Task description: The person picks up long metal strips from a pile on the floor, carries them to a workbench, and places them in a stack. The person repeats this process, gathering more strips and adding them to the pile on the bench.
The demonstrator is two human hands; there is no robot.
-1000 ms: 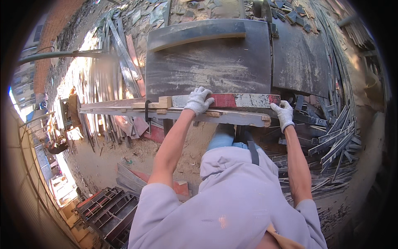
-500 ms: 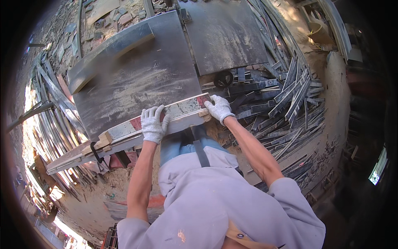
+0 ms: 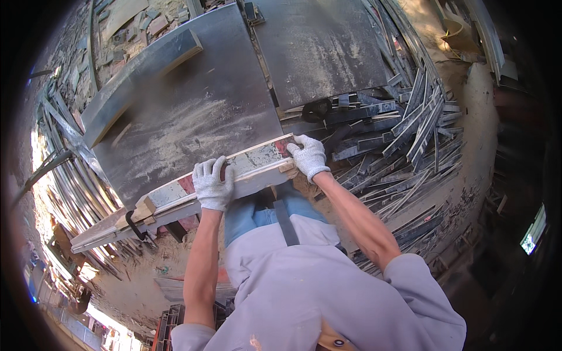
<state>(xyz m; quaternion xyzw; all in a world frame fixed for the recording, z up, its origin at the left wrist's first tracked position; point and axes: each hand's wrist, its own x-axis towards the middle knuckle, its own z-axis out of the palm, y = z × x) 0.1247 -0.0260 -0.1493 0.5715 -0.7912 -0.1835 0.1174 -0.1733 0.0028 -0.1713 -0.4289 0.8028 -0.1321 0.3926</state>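
Note:
A narrow wooden plank [image 3: 253, 155] with worn grey-white and dark red paint lies along the near edge of a dark table [image 3: 202, 131]. My left hand [image 3: 212, 183], in a pale knit glove, is on the plank left of its middle, fingers bent over the top face. At the plank's right end my gloved right hand [image 3: 308, 157] grips the corner, fingers over the top. Beneath the plank runs a grey rail [image 3: 249, 178] at the table's front. A small wood block [image 3: 144, 206] sits at the rail's left, beside a black clamp-like hook [image 3: 134, 225].
A long board on edge [image 3: 137, 79] stands across the table's far left. A second dark panel [image 3: 319, 50] lies to the right. Stacked strips [image 3: 421, 117] are heaped on the right, and long thin strips [image 3: 88, 187] on the left. A round black object [image 3: 316, 110] is beyond my right hand.
The fingers of my left hand, straighter and more spread before, are now bent over the plank. My right hand stays at its end. The view has shifted slightly.

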